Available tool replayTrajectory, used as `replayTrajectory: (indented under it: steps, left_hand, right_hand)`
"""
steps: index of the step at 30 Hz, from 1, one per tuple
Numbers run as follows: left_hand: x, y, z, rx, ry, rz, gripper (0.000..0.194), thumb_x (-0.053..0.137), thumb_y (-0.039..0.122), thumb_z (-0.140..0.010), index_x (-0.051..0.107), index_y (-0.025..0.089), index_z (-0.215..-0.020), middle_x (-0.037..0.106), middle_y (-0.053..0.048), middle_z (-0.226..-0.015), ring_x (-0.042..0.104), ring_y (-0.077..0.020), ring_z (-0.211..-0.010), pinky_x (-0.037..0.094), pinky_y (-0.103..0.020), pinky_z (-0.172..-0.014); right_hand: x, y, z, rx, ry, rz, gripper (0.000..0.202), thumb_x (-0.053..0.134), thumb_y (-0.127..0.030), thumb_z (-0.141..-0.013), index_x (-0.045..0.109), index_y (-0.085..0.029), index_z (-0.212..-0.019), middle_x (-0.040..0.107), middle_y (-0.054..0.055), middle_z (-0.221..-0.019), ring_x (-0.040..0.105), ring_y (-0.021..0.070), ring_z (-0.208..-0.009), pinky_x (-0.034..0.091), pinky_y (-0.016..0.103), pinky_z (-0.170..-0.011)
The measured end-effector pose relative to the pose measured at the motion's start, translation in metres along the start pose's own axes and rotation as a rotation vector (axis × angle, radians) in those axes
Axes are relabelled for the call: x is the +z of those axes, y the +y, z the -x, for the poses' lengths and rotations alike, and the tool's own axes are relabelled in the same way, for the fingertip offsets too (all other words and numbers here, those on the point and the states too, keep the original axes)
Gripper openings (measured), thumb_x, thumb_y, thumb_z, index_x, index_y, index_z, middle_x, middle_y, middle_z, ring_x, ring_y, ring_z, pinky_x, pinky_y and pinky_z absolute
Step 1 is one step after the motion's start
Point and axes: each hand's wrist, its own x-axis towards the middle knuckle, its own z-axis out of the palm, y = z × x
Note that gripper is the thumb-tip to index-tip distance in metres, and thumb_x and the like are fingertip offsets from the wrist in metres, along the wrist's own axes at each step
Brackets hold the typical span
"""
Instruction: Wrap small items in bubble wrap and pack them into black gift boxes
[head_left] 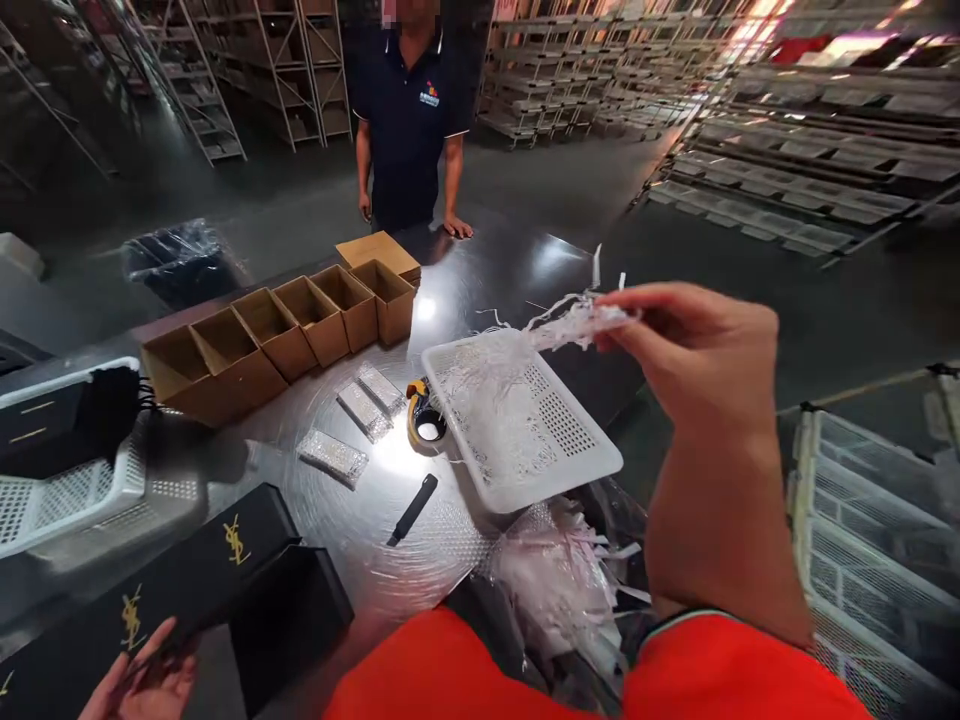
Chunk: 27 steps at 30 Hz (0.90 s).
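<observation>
My right hand (690, 340) is raised at the right, pinching a tuft of white shredded paper (574, 322) between thumb and fingers. Loose strands of it hang over the rim of a white plastic basket (577, 430), which holds more shredded paper (495, 410). At the lower left, the fingers of my left hand (154, 680) close on the edge of a black box (184, 570) with gold letter logos. The open part of the box (289, 625) shows a dark inside. Below the basket lies a clear plastic bag (551, 575) of shredded paper.
Several open cardboard boxes (300, 320) stand in a row at the back left. Bubble-wrapped packets (334, 457), a tape dispenser (426, 420) and a black marker (412, 510) lie mid-table. Another white basket (127, 475) is at left. A person (409, 120) stands opposite, one hand on the table.
</observation>
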Motion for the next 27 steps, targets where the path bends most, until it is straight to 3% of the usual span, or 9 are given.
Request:
replayTrajectory:
  steps: [3, 8, 10, 13, 16, 19, 21, 24, 27]
  left_hand:
    - [0.022, 0.005, 0.015, 0.019, 0.044, 0.106, 0.030, 0.055, 0.030, -0.080, 0.072, 0.018, -0.102, 0.070, -0.007, -0.075, 0.069, -0.0197, -0.075, 0.060, -0.029, -0.061]
    - [0.041, 0.012, 0.028, 0.042, -0.054, 0.162, 0.026, 0.048, 0.025, -0.086, 0.071, 0.015, -0.092, 0.071, -0.011, -0.077, 0.071, -0.0226, -0.085, 0.061, -0.032, -0.066]
    - [0.043, 0.014, 0.030, 0.037, -0.097, 0.190, 0.027, 0.045, 0.026, -0.089, 0.070, 0.015, -0.086, 0.071, -0.011, -0.077, 0.072, -0.0226, -0.085, 0.060, -0.033, -0.069]
    - [0.043, 0.016, 0.032, 0.029, -0.168, 0.191, 0.032, 0.042, 0.028, -0.093, 0.069, 0.013, -0.088, 0.071, -0.012, -0.077, 0.073, -0.0232, -0.084, 0.059, -0.033, -0.069]
    - [0.041, 0.016, 0.030, 0.022, -0.226, 0.187, 0.034, 0.040, 0.029, -0.096, 0.069, 0.012, -0.093, 0.072, -0.012, -0.079, 0.073, -0.0234, -0.085, 0.059, -0.032, -0.069]
    - [0.038, 0.015, 0.026, 0.032, -0.258, 0.181, 0.033, 0.041, 0.030, -0.095, 0.069, 0.011, -0.096, 0.072, -0.012, -0.081, 0.073, -0.0238, -0.087, 0.058, -0.032, -0.071]
    - [0.036, 0.014, 0.022, 0.045, -0.275, 0.168, 0.033, 0.043, 0.030, -0.095, 0.069, 0.011, -0.097, 0.072, -0.012, -0.081, 0.073, -0.0239, -0.087, 0.058, -0.033, -0.071]
    - [0.034, 0.012, 0.017, 0.060, -0.280, 0.156, 0.031, 0.045, 0.030, -0.093, 0.069, 0.012, -0.099, 0.072, -0.011, -0.080, 0.073, -0.0234, -0.086, 0.058, -0.033, -0.071]
    - [0.033, 0.010, 0.015, 0.073, -0.266, 0.158, 0.028, 0.048, 0.028, -0.091, 0.069, 0.013, -0.102, 0.072, -0.010, -0.078, 0.073, -0.0236, -0.086, 0.057, -0.034, -0.072]
  right_hand:
    - [0.015, -0.050, 0.029, -0.132, -0.223, -0.118, 0.011, 0.072, -0.024, -0.085, 0.075, -0.032, -0.092, 0.072, -0.003, -0.080, 0.065, 0.0122, -0.062, 0.052, 0.024, -0.052]
    - [0.046, -0.123, 0.054, -0.294, -0.572, -0.319, 0.023, 0.063, -0.019, -0.092, 0.072, -0.038, -0.100, 0.073, -0.004, -0.083, 0.069, 0.0138, -0.074, 0.055, 0.024, -0.061]
    - [0.079, -0.143, 0.081, -0.351, -0.753, -0.463, 0.025, 0.061, -0.017, -0.093, 0.071, -0.036, -0.107, 0.074, -0.002, -0.090, 0.070, 0.0131, -0.081, 0.056, 0.023, -0.067]
    - [0.166, -0.153, 0.160, -0.362, -1.024, -0.623, 0.020, 0.061, -0.021, -0.093, 0.071, -0.030, -0.108, 0.074, 0.000, -0.093, 0.070, 0.0134, -0.084, 0.055, 0.022, -0.073]
    - [0.255, -0.132, 0.259, -0.317, -1.379, -0.343, 0.021, 0.065, -0.014, -0.086, 0.073, -0.021, -0.104, 0.074, 0.005, -0.098, 0.070, 0.0163, -0.087, 0.053, 0.024, -0.076]
    - [0.290, -0.085, 0.317, -0.300, -1.452, -0.104, 0.038, 0.058, -0.011, -0.087, 0.070, -0.024, -0.120, 0.063, 0.009, -0.135, 0.068, 0.0199, -0.101, 0.054, 0.029, -0.082]
    - [0.279, -0.046, 0.319, -0.249, -1.322, -0.087, 0.041, 0.050, -0.009, -0.088, 0.070, -0.027, -0.119, 0.063, 0.006, -0.134, 0.066, 0.0191, -0.107, 0.054, 0.029, -0.088]
    - [0.251, 0.011, 0.284, -0.084, -1.104, 0.132, 0.044, 0.042, -0.006, -0.088, 0.070, -0.023, -0.117, 0.067, 0.008, -0.122, 0.066, 0.0192, -0.103, 0.052, 0.030, -0.089]
    - [0.244, 0.058, 0.247, 0.061, -1.096, 0.517, 0.060, 0.052, -0.010, -0.085, 0.050, -0.022, -0.144, 0.050, 0.015, -0.146, 0.067, 0.0235, -0.100, 0.053, 0.032, -0.081]
